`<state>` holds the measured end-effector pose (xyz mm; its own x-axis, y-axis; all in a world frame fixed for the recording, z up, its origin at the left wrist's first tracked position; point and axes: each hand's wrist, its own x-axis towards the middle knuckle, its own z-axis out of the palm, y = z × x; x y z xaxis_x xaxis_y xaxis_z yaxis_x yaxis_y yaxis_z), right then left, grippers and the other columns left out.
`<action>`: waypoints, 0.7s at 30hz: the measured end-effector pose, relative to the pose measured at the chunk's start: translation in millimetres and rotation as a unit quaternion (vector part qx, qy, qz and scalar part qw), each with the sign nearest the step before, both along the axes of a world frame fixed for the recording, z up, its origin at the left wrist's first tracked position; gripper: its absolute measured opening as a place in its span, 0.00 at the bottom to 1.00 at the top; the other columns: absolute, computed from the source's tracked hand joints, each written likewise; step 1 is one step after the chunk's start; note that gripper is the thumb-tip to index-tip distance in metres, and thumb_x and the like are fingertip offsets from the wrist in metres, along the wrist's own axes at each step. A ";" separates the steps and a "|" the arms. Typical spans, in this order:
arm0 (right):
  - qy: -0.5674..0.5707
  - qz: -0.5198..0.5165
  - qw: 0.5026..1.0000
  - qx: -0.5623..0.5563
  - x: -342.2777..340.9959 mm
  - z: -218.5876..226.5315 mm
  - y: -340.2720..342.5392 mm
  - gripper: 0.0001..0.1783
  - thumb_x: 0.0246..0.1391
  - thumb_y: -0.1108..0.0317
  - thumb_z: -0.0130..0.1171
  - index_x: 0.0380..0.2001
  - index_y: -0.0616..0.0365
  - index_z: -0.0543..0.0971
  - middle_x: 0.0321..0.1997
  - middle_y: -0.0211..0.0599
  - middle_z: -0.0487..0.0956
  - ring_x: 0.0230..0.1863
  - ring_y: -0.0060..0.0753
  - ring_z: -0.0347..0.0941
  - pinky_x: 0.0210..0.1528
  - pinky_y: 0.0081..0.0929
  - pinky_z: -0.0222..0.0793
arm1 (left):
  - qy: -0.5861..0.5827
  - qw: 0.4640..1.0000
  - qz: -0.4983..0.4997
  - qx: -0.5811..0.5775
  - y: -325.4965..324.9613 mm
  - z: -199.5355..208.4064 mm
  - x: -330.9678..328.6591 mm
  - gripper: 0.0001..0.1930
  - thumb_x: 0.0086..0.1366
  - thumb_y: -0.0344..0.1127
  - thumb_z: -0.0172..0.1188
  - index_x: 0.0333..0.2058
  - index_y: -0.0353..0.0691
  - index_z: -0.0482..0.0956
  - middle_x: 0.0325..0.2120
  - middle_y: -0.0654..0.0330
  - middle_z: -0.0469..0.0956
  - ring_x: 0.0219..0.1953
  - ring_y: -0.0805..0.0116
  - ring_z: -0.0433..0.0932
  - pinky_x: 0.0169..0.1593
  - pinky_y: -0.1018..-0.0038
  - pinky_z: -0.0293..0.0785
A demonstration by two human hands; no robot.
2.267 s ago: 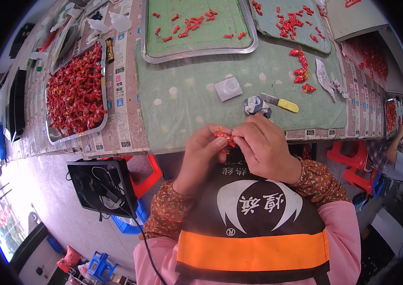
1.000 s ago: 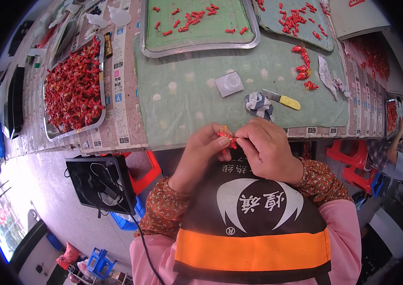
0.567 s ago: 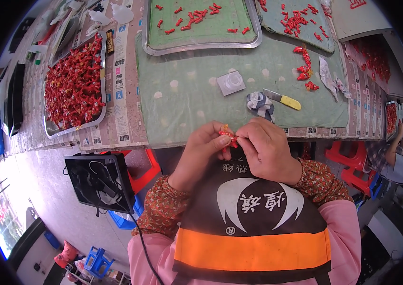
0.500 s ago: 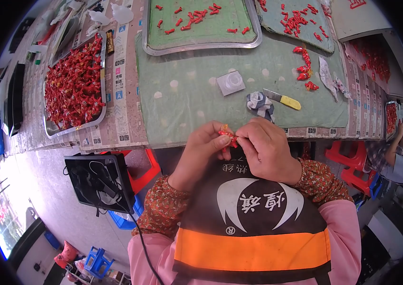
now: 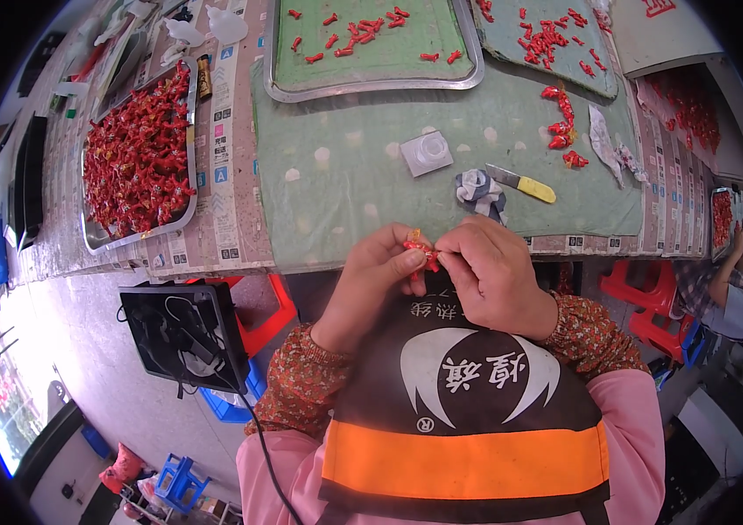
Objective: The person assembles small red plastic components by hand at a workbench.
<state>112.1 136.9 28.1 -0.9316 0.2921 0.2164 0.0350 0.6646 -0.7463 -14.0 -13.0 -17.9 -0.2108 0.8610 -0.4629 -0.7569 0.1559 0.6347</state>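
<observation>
Moved little since the earliest frame: shifted the left hand (image 5: 378, 267) and right hand (image 5: 487, 271), with the small red piece (image 5: 422, 254) between them, a touch rightward in view. Had at far left, on the patterned desk (image 5: 231, 201), a metal tray (image 5: 181, 216) heaped with red pieces (image 5: 140, 157); lower, off the desk, a black case (image 5: 154, 328). Pinched the small red piece between left thumb and curled fingers, by the desk's near edge, above a dark apron (image 5: 367, 376). Had, farther up, a green-lined tray (image 5: 371, 89) with scattered red parts (image 5: 370, 26); nearer, on a green cloth (image 5: 328, 210), a pale square block (image 5: 427, 154). Pressed right thumb and forefinger together on the piece's right end. Had, beyond, a crumpled rag (image 5: 479, 192), a yellow-handled knife (image 5: 534, 187) and, rightmost, a row of red figures (image 5: 560, 129).
</observation>
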 end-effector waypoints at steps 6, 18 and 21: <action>0.006 -0.003 1.000 0.002 0.2 -0.6 0.2 0.07 0.48 0.79 0.59 0.30 0.61 0.71 0.27 0.43 0.70 0.28 0.49 0.70 0.28 0.40 0.65 | 0.007 1.000 -0.002 -0.002 -0.2 -1.9 0.2 0.08 0.67 0.33 0.59 0.41 0.36 0.74 0.31 0.61 0.79 0.25 0.77 0.76 0.32 0.82 0.74; 0.009 -0.005 1.000 0.011 -1.4 0.5 -0.8 0.07 0.48 0.79 0.59 0.30 0.61 0.71 0.27 0.44 0.70 0.28 0.50 0.70 0.28 0.41 0.65 | -0.011 1.000 0.004 0.002 -0.2 -2.4 0.3 0.08 0.67 0.33 0.60 0.41 0.36 0.74 0.31 0.61 0.79 0.25 0.77 0.76 0.32 0.82 0.74; 0.010 -0.004 1.000 0.013 -1.3 1.1 -0.9 0.07 0.48 0.79 0.59 0.30 0.61 0.71 0.27 0.44 0.70 0.28 0.50 0.70 0.28 0.41 0.65 | -0.010 1.000 0.004 0.003 -0.1 -0.8 0.3 0.08 0.67 0.33 0.60 0.41 0.36 0.74 0.31 0.61 0.79 0.25 0.77 0.76 0.32 0.82 0.74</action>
